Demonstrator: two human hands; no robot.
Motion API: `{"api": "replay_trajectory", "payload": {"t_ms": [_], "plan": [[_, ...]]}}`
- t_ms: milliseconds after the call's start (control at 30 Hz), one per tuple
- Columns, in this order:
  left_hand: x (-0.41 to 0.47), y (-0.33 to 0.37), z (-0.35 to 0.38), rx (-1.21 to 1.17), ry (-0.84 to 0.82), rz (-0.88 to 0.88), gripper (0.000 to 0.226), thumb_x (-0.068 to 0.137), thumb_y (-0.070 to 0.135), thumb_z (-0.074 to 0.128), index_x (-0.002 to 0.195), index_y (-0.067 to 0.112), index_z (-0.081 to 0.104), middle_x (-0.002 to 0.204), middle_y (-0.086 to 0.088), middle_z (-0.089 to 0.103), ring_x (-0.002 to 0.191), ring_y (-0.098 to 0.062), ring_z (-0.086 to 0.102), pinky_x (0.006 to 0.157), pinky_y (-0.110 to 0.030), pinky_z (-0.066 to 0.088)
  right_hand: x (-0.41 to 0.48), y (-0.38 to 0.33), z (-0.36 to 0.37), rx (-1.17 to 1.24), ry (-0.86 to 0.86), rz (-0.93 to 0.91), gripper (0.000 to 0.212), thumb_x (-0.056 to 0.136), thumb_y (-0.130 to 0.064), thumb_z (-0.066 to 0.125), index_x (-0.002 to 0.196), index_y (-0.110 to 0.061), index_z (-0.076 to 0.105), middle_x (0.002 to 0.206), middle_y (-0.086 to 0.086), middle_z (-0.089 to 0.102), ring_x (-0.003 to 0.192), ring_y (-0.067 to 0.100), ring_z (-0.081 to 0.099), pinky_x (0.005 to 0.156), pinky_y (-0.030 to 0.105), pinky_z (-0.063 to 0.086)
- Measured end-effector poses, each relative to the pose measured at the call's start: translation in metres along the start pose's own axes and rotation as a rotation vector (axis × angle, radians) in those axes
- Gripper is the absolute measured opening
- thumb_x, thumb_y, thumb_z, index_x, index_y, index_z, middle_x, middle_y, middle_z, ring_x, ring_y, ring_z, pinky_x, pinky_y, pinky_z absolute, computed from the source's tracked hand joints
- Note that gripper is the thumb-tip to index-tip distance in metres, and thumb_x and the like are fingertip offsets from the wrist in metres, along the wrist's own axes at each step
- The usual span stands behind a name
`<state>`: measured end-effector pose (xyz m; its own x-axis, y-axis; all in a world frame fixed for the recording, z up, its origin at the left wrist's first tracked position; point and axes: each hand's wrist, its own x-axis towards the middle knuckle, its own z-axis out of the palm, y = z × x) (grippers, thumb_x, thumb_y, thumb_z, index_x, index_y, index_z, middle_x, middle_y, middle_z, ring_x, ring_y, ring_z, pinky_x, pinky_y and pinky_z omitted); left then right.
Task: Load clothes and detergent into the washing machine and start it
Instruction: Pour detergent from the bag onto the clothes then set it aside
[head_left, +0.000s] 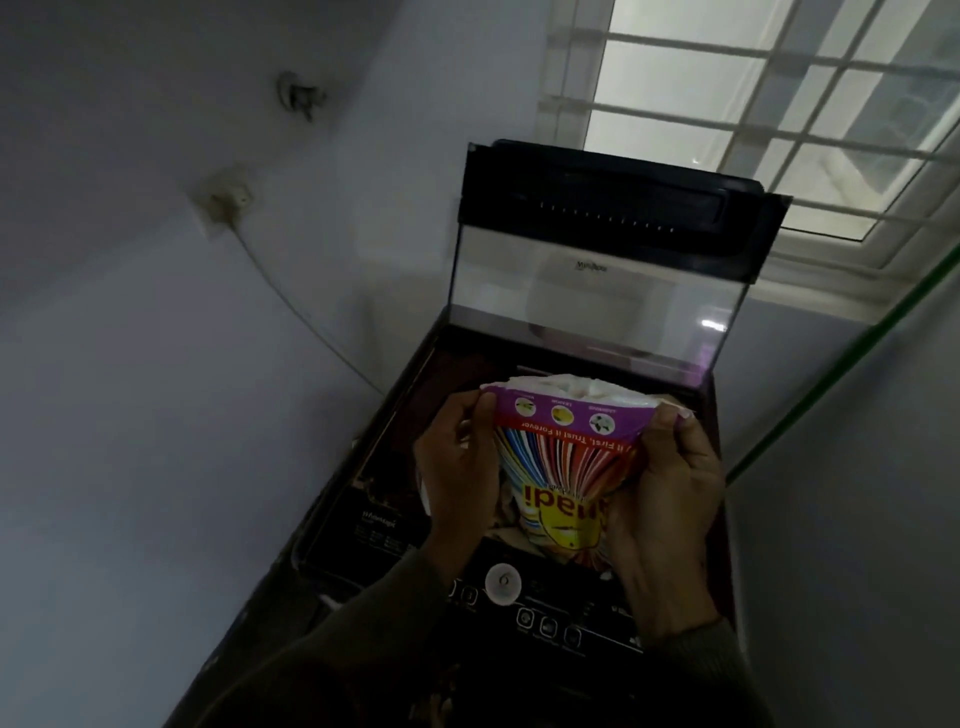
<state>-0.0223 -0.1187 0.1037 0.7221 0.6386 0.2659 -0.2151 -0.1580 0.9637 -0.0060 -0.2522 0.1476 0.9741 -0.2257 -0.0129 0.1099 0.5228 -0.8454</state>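
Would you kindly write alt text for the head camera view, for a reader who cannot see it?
The left hand and right hand hold a colourful detergent packet by its top corners above a washing machine whose clear lid stands raised. A barred window is behind.

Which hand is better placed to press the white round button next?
Probably the left hand: its wrist is beside the white round button; the right hand is farther. Both pinch the detergent packet.

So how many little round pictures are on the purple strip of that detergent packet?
3 in a row on the purple band of the detergent packet: one by the left hand, one in the middle, one nearer the right hand. The pinching fingers may hide more.
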Motion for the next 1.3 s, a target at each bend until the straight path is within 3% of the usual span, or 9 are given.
{"api": "replay_trajectory", "payload": {"t_ms": [133, 267, 367, 467, 633, 800, 967, 1133, 1300], "plan": [[-0.024, 0.023, 0.002, 0.111, 0.092, 0.074, 0.014, 0.099, 0.023, 0.059, 0.088, 0.020, 0.068, 0.077, 0.013, 0.070, 0.075, 0.001, 0.067, 0.062, -0.012, 0.050, 0.011, -0.009, -0.019, -0.236, -0.026, -0.112, 0.016, 0.099, -0.018, 0.056, 0.091, -0.020, 0.070, 0.076, -0.007, 0.074, 0.070, 0.006, 0.068, 0.065, 0.027, 0.055], [-0.036, 0.036, -0.013, 0.309, 0.179, 0.214, 0.009, 0.095, 0.029, 0.058, 0.089, 0.030, 0.065, 0.077, 0.012, 0.065, 0.074, -0.004, 0.063, 0.061, -0.025, 0.052, 0.015, -0.011, -0.026, -0.386, -0.167, -0.161, 0.021, 0.099, -0.013, 0.056, 0.092, -0.025, 0.071, 0.079, -0.017, 0.074, 0.074, -0.002, 0.068, 0.065, 0.014, 0.051], [-0.037, 0.039, -0.036, 0.389, 0.238, 0.253, 0.012, 0.095, 0.026, 0.058, 0.091, 0.037, 0.063, 0.079, 0.019, 0.063, 0.075, -0.006, 0.064, 0.064, -0.035, 0.055, 0.009, -0.003, -0.021, -0.390, -0.227, -0.117, 0.022, 0.100, -0.021, 0.056, 0.088, -0.028, 0.073, 0.083, -0.009, 0.076, 0.076, 0.005, 0.068, 0.067, 0.023, 0.053], [-0.042, 0.041, -0.056, 0.352, 0.301, 0.181, 0.015, 0.097, 0.025, 0.054, 0.094, 0.029, 0.069, 0.085, 0.010, 0.069, 0.081, -0.012, 0.067, 0.072, -0.043, 0.058, 0.000, 0.009, -0.005, -0.410, -0.305, -0.034, 0.019, 0.099, -0.026, 0.057, 0.090, -0.023, 0.073, 0.085, 0.001, 0.076, 0.079, 0.016, 0.071, 0.069, 0.029, 0.054], [-0.047, 0.034, -0.109, 0.356, 0.480, 0.127, 0.015, 0.097, 0.028, 0.057, 0.096, 0.030, 0.072, 0.086, 0.012, 0.074, 0.080, -0.007, 0.070, 0.069, -0.045, 0.060, -0.024, 0.038, 0.033, -0.489, -0.491, 0.006, 0.019, 0.098, -0.026, 0.058, 0.094, -0.016, 0.073, 0.084, -0.003, 0.076, 0.081, 0.013, 0.072, 0.069, 0.027, 0.057], [-0.056, 0.021, -0.179, 0.509, 0.626, 0.112, 0.015, 0.096, 0.039, 0.055, 0.097, 0.031, 0.069, 0.085, 0.024, 0.067, 0.080, 0.006, 0.066, 0.069, -0.026, 0.058, -0.063, 0.077, 0.071, -0.498, -0.662, 0.013, 0.013, 0.096, -0.023, 0.061, 0.093, -0.020, 0.073, 0.076, -0.009, 0.075, 0.073, 0.003, 0.069, 0.063, 0.018, 0.052], [-0.070, 0.009, -0.251, 0.561, 0.750, 0.060, 0.024, 0.096, 0.031, 0.058, 0.092, 0.015, 0.075, 0.084, 0.003, 0.074, 0.077, 0.010, 0.061, 0.065, -0.003, 0.040, -0.112, 0.118, 0.106, -0.481, -0.778, 0.062, 0.009, 0.091, -0.016, 0.068, 0.096, -0.020, 0.074, 0.077, -0.013, 0.075, 0.074, 0.002, 0.068, 0.068, 0.019, 0.055], [-0.079, -0.011, -0.325, 0.626, 0.808, 0.001, 0.017, 0.098, 0.027, 0.060, 0.092, 0.019, 0.074, 0.082, 0.009, 0.072, 0.074, 0.001, 0.062, 0.064, -0.010, 0.042, -0.161, 0.166, 0.139, -0.532, -0.879, 0.040, 0.015, 0.087, -0.015, 0.073, 0.091, -0.030, 0.074, 0.072, -0.024, 0.072, 0.071, -0.004, 0.066, 0.069, 0.018, 0.052], [-0.084, -0.047, -0.394, 0.725, 0.806, -0.018, 0.015, 0.097, 0.020, 0.062, 0.088, 0.015, 0.074, 0.077, 0.019, 0.065, 0.069, 0.014, 0.059, 0.065, -0.004, 0.039, -0.208, 0.228, 0.166, -0.644, -0.954, 0.053, 0.019, 0.088, -0.021, 0.072, 0.082, -0.039, 0.072, 0.069, -0.022, 0.071, 0.072, 0.002, 0.069, 0.069, 0.027, 0.056]]}}
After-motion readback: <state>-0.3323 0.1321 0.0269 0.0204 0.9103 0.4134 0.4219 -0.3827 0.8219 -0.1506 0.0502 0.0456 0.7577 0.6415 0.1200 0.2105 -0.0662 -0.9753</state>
